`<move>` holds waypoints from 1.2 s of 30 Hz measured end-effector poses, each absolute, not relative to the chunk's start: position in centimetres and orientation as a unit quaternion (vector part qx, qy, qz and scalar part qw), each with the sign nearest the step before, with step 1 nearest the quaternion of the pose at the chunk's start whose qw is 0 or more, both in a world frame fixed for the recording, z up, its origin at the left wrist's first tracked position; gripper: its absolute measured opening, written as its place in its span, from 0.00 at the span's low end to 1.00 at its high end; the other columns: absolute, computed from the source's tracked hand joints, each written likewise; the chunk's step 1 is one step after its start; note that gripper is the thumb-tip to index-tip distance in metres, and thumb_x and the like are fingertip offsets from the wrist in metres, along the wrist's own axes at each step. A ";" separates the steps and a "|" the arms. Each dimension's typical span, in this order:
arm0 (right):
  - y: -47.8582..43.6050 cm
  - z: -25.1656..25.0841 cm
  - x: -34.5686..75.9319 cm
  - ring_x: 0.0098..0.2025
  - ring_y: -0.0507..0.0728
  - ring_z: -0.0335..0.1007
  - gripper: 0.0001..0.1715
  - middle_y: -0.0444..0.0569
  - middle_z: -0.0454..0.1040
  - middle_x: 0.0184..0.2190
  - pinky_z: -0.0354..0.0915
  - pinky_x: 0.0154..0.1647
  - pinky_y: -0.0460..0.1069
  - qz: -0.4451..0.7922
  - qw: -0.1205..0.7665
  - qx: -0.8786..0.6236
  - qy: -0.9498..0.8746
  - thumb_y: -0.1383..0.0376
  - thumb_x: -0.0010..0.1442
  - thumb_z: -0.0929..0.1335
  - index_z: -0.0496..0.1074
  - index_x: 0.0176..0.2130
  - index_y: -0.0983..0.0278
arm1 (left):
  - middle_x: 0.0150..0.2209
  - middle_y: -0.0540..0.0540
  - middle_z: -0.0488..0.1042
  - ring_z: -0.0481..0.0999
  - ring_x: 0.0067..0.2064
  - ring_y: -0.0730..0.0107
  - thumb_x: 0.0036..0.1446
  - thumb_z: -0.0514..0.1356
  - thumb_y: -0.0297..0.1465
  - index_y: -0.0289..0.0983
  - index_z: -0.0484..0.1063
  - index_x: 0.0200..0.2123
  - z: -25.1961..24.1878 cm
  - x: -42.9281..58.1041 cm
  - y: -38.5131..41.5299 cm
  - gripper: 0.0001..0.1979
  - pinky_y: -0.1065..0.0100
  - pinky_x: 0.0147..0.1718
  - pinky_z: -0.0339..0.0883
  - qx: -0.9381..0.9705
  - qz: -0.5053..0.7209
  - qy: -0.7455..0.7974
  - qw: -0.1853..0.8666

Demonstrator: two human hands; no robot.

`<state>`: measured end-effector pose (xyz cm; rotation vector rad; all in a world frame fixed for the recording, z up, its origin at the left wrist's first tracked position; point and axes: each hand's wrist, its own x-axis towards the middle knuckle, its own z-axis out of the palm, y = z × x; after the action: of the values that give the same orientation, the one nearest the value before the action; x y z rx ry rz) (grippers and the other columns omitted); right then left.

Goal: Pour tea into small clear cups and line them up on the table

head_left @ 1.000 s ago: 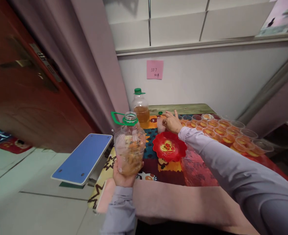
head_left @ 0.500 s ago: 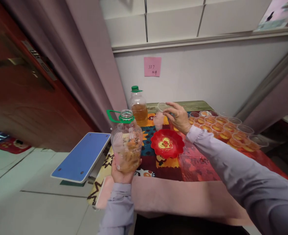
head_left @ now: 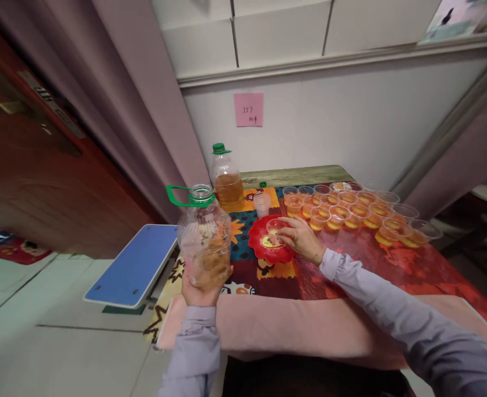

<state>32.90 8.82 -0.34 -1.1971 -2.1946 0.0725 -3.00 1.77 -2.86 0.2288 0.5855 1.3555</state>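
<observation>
My left hand (head_left: pixel 204 292) supports a large clear jug (head_left: pixel 205 242) from underneath. The jug has a green handle, no cap on its mouth, and amber liquid in its lower part. Over the red scalloped tray (head_left: pixel 282 255), my right hand (head_left: pixel 301 237) pinches a clear plastic cup (head_left: pixel 273 227) by its rim. No liquid shows in that cup; whether it touches the tray I cannot tell. Behind the tray stands a stack of clear cups (head_left: pixel 262 205). To the right are many cups of amber liquid (head_left: pixel 338 216) in rows.
A second capped jug (head_left: pixel 229 190) of amber liquid stands at the back left. A green cap (head_left: pixel 262 184) lies near the wall. A pink cloth (head_left: pixel 293 325) covers the table's front edge. Left of the table is a blue-topped stool (head_left: pixel 135 264).
My right hand has moved from the cup stack down and toward me, carrying a single cup over the red tray. The left hand still holds the jug. The view has shifted slightly.
</observation>
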 end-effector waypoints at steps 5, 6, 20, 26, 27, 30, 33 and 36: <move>8.6 -1.2 33.4 0.65 0.67 0.74 0.17 0.58 0.77 0.65 0.67 0.68 0.67 0.038 0.338 -0.463 -0.819 0.60 0.73 0.69 0.82 0.57 0.58 | 0.66 0.37 0.76 0.70 0.69 0.31 0.67 0.56 0.58 0.43 0.75 0.64 -2.8 -3.1 1.7 0.33 0.32 0.60 0.68 0.122 0.610 0.264 0.737; 8.5 -1.3 33.4 0.66 0.67 0.73 0.21 0.58 0.75 0.66 0.66 0.69 0.66 0.037 0.342 -0.469 -0.814 0.58 0.73 0.69 0.79 0.61 0.58 | 0.66 0.36 0.77 0.70 0.69 0.31 0.67 0.56 0.58 0.42 0.75 0.64 -2.8 -3.1 1.7 0.34 0.32 0.60 0.68 0.128 0.609 0.262 0.738; 9.1 -3.3 31.5 0.66 0.71 0.74 0.37 0.64 0.76 0.66 0.58 0.73 0.73 0.108 0.361 -0.557 -0.740 0.55 0.67 0.71 0.67 0.70 0.63 | 0.71 0.38 0.71 0.65 0.72 0.31 0.66 0.55 0.60 0.45 0.76 0.63 -2.7 -2.7 1.8 0.34 0.33 0.59 0.68 0.130 0.616 0.289 0.721; 7.5 -1.2 31.3 0.72 0.73 0.67 0.52 0.67 0.69 0.71 0.60 0.73 0.72 0.138 0.493 -0.548 -0.662 0.47 0.62 0.75 0.61 0.74 0.64 | 0.68 0.29 0.73 0.75 0.64 0.28 0.69 0.53 0.56 0.44 0.66 0.73 -4.4 -3.7 2.4 0.37 0.26 0.53 0.72 0.135 0.620 0.210 0.744; 7.0 -0.8 31.1 0.72 0.73 0.67 0.51 0.67 0.68 0.71 0.61 0.73 0.71 0.147 0.540 -0.546 -0.624 0.46 0.63 0.75 0.61 0.74 0.64 | 0.67 0.28 0.74 0.76 0.64 0.28 0.69 0.54 0.56 0.44 0.66 0.73 -4.5 -3.8 2.3 0.37 0.26 0.53 0.72 0.135 0.621 0.206 0.744; 5.5 -0.4 30.1 0.68 0.70 0.71 0.45 0.65 0.71 0.68 0.66 0.70 0.70 0.199 0.667 -0.520 -0.495 0.46 0.66 0.73 0.63 0.72 0.62 | 0.65 0.32 0.77 0.77 0.63 0.28 0.67 0.58 0.52 0.47 0.70 0.70 -4.2 -4.0 1.9 0.33 0.28 0.53 0.73 0.128 0.631 0.217 0.734; 4.0 -0.2 28.3 0.65 0.69 0.75 0.38 0.63 0.74 0.65 0.70 0.67 0.69 0.281 0.703 -0.483 -0.441 0.47 0.67 0.72 0.68 0.68 0.61 | 0.60 0.36 0.81 0.80 0.61 0.31 0.64 0.61 0.48 0.49 0.71 0.69 -3.1 -4.2 1.4 0.32 0.28 0.54 0.74 0.123 0.651 0.257 0.703; 2.8 0.6 26.3 0.64 0.69 0.77 0.32 0.59 0.77 0.63 0.74 0.65 0.68 0.379 0.673 -0.440 -0.459 0.48 0.66 0.74 0.74 0.63 0.57 | 0.59 0.40 0.83 0.80 0.62 0.40 0.65 0.60 0.43 0.47 0.71 0.69 -1.2 -4.4 1.1 0.30 0.37 0.59 0.74 0.128 0.695 0.297 0.642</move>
<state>26.29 2.82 0.55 -0.9899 -1.0327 0.8544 -4.38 1.05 -1.24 0.2919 0.6776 1.5852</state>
